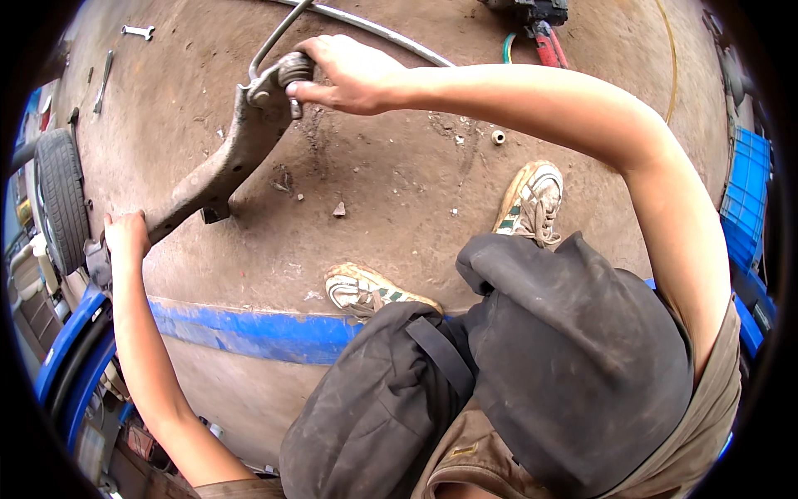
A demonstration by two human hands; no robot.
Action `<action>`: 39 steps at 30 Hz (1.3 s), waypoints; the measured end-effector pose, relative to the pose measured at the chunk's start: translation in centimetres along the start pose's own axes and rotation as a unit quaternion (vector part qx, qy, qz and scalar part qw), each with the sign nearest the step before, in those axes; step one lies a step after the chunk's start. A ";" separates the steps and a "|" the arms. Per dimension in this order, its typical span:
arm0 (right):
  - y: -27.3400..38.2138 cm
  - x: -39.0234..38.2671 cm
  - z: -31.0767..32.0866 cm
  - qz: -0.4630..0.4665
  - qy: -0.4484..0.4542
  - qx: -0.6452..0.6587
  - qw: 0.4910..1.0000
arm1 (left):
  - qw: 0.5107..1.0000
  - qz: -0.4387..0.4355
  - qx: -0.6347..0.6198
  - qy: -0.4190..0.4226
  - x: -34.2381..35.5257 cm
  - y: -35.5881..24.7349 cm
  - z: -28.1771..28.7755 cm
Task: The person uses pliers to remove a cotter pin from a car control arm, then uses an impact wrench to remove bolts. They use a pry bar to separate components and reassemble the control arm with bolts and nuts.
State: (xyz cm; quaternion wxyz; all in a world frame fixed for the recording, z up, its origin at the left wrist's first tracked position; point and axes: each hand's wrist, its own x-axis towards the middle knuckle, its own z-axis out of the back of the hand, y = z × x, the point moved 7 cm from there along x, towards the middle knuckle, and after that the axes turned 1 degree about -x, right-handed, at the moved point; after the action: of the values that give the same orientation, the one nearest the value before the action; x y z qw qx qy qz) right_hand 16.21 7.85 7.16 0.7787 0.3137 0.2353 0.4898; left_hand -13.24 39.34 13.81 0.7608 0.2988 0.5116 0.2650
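Note:
A long, dirty metal car control arm slants across the left half of the view, held above or against the floor; I cannot tell which. My left hand is closed round its near lower end, beside a rounded bushing. At the far upper end, my right hand grips the ball joint, thumb and fingers wrapped on its ribbed boot. A threaded stud points down below that thumb. Behind this end, a thin bent metal rod runs upward.
A tyre stands at the left, near a spanner and a long-handled tool. My shoes are on the brown floor, by a blue painted strip. A small nut-like piece and a blue crate lie rightward.

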 end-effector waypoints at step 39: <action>7.2 9.1 0.9 0.247 -0.133 -0.037 0.959 | 0.857 -0.225 -0.379 -0.267 -8.6 -1.5 20.0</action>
State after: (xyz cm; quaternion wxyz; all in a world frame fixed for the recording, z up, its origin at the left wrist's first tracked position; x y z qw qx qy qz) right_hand 16.14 18.20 12.39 0.6684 0.3955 0.0271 0.6294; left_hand 2.72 28.57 24.06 0.9615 -0.0760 0.2019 0.1700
